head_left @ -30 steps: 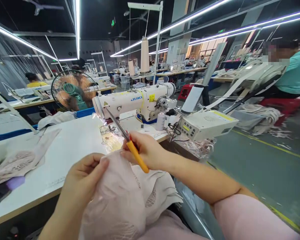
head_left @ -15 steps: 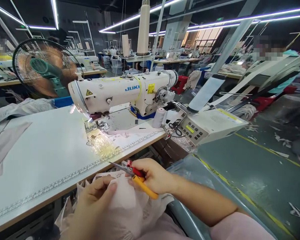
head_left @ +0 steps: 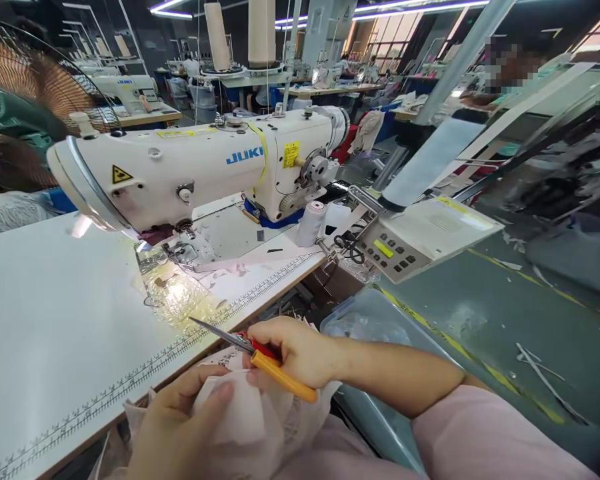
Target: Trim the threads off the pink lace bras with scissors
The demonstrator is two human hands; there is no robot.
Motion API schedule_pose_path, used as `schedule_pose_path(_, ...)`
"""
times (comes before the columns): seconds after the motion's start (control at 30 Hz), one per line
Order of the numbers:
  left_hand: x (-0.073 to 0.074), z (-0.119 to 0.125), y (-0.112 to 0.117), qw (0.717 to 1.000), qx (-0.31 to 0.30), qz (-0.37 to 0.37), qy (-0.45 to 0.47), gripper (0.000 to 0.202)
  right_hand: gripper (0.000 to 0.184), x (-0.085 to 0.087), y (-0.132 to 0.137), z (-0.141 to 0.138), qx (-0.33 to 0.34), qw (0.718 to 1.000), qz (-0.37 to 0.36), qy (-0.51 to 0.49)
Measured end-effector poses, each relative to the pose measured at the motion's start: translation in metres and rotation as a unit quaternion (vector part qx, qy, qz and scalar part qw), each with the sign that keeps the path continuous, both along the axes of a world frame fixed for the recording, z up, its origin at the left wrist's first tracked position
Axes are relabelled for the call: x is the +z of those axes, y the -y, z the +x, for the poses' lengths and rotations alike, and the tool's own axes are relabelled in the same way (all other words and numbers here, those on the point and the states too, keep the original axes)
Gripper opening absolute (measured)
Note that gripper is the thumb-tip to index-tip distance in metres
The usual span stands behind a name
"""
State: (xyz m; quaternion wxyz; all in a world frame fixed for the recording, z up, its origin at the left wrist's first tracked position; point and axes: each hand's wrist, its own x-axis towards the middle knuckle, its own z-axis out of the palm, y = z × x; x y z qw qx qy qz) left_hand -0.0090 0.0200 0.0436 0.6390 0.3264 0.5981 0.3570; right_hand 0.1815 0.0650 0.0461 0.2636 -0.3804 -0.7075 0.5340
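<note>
Pale pink fabric (head_left: 237, 410) with lacy parts hangs over my lap, just below the table's front edge. My left hand (head_left: 187, 407) pinches it between thumb and fingers. Scissors (head_left: 285, 378) with one orange and one red handle rest in my right hand (head_left: 297, 350). Their blades point up and left, toward the table edge. The fingertips of that hand also appear to touch the cloth. Beyond my hands stands a white sewing machine (head_left: 200, 163) with a lit needle area. Crinkled clear film (head_left: 180, 293) covers the table by the needle.
A printed ruler strip (head_left: 145, 363) runs along the front of the white table (head_left: 55, 313). On the right are a thread cone (head_left: 310, 223), a control box (head_left: 430, 237) and a clear plastic bin (head_left: 380, 327). A fan (head_left: 35, 113) stands at left. Another person (head_left: 510, 80) is at far right.
My view has moved closer to the machine and turned. The scissors remain in my right hand, and my left hand still holds the fabric, with a pale layer now folded over at the thumb.
</note>
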Motion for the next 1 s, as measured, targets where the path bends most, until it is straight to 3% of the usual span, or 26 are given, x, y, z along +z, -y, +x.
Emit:
schedule_pose_path(0.17,0.0,0.001,-0.007,1.0,-0.006,-0.02,0.01,0.035,0.028,0.001,-0.007,0.0,0.003,1.0,-0.003,0.028)
schedule_pose_path(0.33,0.003,0.003,-0.011,1.0,0.029,0.006,-0.003,0.035,0.025,0.002,-0.01,0.002,0.013,0.998,-0.068,0.003)
schedule_pose_path(0.6,0.002,0.001,-0.014,0.999,0.036,0.016,0.022,0.032,0.045,0.004,-0.01,0.0,0.0,0.99,-0.126,-0.057)
schedule_pose_path(0.77,0.0,-0.004,-0.017,0.998,-0.004,0.017,0.058,0.03,0.031,0.003,-0.01,-0.005,-0.014,0.997,-0.079,-0.022)
schedule_pose_path(1.0,0.0,-0.013,-0.014,0.995,-0.054,0.046,0.072,0.02,0.03,0.01,-0.011,-0.007,-0.008,0.998,-0.058,-0.01)
